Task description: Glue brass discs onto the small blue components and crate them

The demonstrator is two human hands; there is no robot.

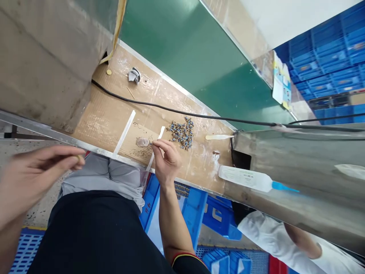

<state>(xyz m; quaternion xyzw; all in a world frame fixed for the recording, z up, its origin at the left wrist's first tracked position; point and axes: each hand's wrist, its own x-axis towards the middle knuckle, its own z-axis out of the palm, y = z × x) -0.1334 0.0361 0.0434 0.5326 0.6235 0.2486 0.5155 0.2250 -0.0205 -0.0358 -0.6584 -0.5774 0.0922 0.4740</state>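
My right hand (167, 160) rests on a cardboard-covered bench (102, 118) and pinches a small metal part (150, 143) at its fingertips, right beside a small clear blob (142, 142). A pile of several small blue and gold parts (181, 132) lies just beyond that hand. My left hand (31, 175) is raised at the left edge of view, blurred, its fingertips pinched on a tiny pale piece (80, 157).
Two white strips (124, 133) lie on the cardboard, with a black cable (171, 111) running across it. A green conveyor belt (194, 57) runs behind. A white and blue tube (251, 179) lies near a metal housing (299, 167). Another person's arm (302, 239) is at lower right.
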